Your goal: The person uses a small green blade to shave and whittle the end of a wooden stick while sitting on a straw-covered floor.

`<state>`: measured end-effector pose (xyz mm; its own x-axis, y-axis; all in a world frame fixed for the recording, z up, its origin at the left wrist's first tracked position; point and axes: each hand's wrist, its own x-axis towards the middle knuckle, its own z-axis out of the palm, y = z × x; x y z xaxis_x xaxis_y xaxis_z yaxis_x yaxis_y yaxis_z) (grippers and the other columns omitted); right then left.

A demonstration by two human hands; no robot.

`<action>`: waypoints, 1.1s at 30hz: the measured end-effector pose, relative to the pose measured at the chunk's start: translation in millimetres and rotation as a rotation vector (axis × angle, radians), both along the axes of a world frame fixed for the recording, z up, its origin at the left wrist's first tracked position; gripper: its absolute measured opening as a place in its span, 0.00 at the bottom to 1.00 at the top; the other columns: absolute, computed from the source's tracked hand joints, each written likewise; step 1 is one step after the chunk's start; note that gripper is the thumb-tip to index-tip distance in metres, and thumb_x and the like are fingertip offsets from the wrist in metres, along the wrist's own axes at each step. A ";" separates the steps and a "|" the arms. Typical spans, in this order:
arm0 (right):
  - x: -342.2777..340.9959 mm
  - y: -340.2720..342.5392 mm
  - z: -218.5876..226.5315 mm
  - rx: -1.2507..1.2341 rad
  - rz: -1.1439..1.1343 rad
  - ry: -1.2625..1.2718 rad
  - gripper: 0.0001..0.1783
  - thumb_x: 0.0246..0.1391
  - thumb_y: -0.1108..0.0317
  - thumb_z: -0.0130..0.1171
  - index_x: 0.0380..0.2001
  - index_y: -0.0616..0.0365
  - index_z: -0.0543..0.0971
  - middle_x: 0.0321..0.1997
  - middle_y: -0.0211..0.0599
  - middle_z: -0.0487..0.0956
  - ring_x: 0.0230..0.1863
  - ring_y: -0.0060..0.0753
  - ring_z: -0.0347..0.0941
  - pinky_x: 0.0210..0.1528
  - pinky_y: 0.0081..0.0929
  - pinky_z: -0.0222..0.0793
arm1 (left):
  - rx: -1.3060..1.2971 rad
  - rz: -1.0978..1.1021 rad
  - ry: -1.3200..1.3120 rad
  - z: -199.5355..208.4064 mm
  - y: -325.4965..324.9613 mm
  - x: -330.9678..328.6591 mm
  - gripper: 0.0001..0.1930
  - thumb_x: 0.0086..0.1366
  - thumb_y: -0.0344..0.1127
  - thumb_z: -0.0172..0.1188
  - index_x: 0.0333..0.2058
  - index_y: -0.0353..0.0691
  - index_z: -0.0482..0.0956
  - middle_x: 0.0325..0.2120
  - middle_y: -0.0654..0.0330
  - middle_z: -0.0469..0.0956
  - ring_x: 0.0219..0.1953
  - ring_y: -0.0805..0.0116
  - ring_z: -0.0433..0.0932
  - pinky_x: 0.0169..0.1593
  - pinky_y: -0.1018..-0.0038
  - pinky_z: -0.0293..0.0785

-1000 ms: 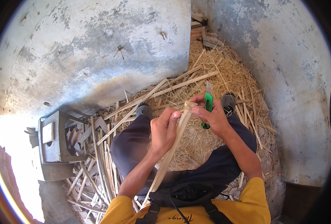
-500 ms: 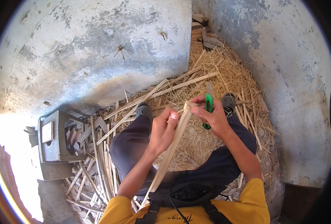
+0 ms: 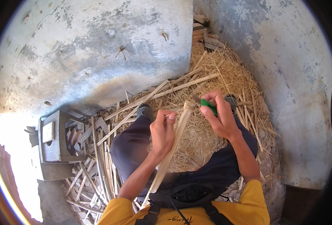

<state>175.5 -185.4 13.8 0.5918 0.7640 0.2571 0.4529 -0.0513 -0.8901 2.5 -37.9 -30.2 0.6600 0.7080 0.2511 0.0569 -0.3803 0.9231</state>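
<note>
1. Left hand point(image 3: 163, 131) is clenched around a long pale bamboo strip point(image 3: 172, 146), thumb and fingers point(image 3: 170, 117) pinching it just below its top end.
2. The bamboo strip runs diagonally from the person's lap up to a point above the knees; its top end sits just left of the right hand point(image 3: 220, 116), its lower end drops toward the black waist bag point(image 3: 184, 195).
3. Right hand is closed on a green utility knife point(image 3: 208, 105), with the blade end pointing left toward the strip's top. Whether blade and strip touch cannot be told.
4. Handling guess: the strip looks thin, flat and light, springy along its length and likely to bow if held only at one end. It probably splits easily along the grain.
5. Edges look splintery and sharp, so the flat faces are the safer hold, not the edges.
6. Best hold seems to be near the worked end, where the left hand is, to keep that end stiff against the knife; a grip further down the strip would let the tip wobble.
7. The dry surface looks not slippery.
8. Around the strip: straw-like shavings point(image 3: 218, 75) beyond it, loose cut strips point(image 3: 98, 157) to its left, and a grey concrete block point(image 3: 57, 138) further left.
</note>
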 end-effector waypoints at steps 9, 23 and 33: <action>-19.0 -6.6 10.3 -0.159 0.091 -0.596 0.12 0.58 0.62 0.76 0.40 0.54 0.86 0.40 0.34 0.88 0.34 0.40 0.87 0.32 0.33 0.79 | -0.014 0.022 -0.028 -7.8 3.0 3.9 0.10 0.84 0.36 0.53 0.43 0.35 0.74 0.23 0.64 0.73 0.25 0.79 0.65 0.29 0.74 0.67; -44.6 -9.4 25.0 -0.324 -0.140 -0.749 0.11 0.59 0.62 0.73 0.42 0.48 0.83 0.32 0.31 0.82 0.27 0.43 0.81 0.27 0.39 0.72 | -0.337 -0.063 -0.069 -16.5 -7.6 9.7 0.11 0.84 0.39 0.51 0.48 0.35 0.69 0.31 0.58 0.74 0.23 0.73 0.78 0.19 0.70 0.78; -43.7 -4.9 13.1 -0.256 -0.165 -0.787 0.12 0.57 0.65 0.73 0.42 0.51 0.83 0.32 0.33 0.82 0.30 0.43 0.82 0.31 0.40 0.74 | -0.065 -0.016 -0.037 -31.5 -7.6 10.7 0.09 0.82 0.35 0.54 0.48 0.34 0.70 0.25 0.54 0.77 0.20 0.67 0.80 0.18 0.67 0.72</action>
<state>131.8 -190.3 26.9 0.4215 0.7745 0.4717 0.9052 -0.3285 -0.2695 13.2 -45.6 -61.7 0.6625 0.7132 0.2291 0.0166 -0.3198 0.9474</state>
